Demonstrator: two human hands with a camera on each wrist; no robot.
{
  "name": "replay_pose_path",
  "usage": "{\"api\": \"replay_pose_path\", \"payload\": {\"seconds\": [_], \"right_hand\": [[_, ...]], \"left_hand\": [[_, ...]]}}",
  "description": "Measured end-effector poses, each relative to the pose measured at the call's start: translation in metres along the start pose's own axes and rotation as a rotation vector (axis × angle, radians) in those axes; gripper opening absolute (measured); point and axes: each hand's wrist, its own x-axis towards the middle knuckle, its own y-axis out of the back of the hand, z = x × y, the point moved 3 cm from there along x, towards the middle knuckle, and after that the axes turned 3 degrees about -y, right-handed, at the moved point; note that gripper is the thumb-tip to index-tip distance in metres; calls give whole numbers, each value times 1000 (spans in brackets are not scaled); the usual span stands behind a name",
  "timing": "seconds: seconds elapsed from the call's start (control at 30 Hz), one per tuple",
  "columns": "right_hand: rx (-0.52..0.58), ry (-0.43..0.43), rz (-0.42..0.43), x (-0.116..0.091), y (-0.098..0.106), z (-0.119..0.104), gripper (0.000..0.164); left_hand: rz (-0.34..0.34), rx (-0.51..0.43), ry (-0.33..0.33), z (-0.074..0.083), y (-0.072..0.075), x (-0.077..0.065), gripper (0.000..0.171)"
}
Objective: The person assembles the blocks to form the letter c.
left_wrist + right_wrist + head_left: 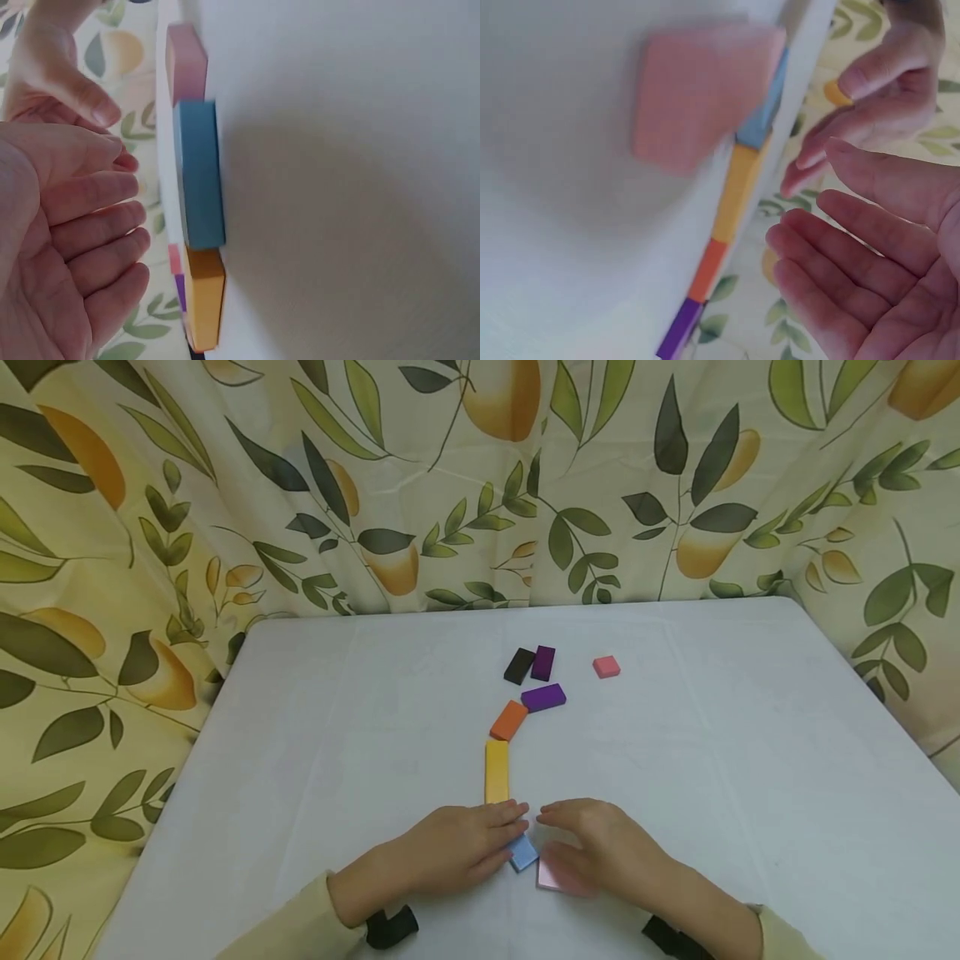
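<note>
A bent row of flat blocks lies on the table: purple [543, 697], orange [509, 721], yellow [497, 772], blue [523, 853] and pink [551, 877]. My left hand [468, 843] hovers over the blue block, its fingers fairly straight and hiding part of that block. Over the pink block is my right hand [603, 847], which covers much of it in the head view. Both wrist views show loose, slightly bent fingers with nothing in them. In the left wrist view, the blue block [201, 172] sits between the pink block [187, 64] and the yellow block [205, 300].
Beyond the row, a black block [519, 666] and a dark purple block [543, 663] lie side by side. A small coral-pink block [607, 667] sits to their right. A white cloth covers the table [712, 735]; a leaf-and-fruit patterned curtain [465, 527] hangs behind.
</note>
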Motion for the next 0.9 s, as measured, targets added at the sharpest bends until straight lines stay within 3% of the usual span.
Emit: {"api": "replay_pose_path", "payload": {"seconds": [0.5,0.9], "right_hand": [[-16,-38,128,41,24,20,30],[-43,-131,158,81,43,40,31]], "left_hand": [[47,-68,90,-33,15,26,44],[-13,-90,244,-58,26,54,54]]}}
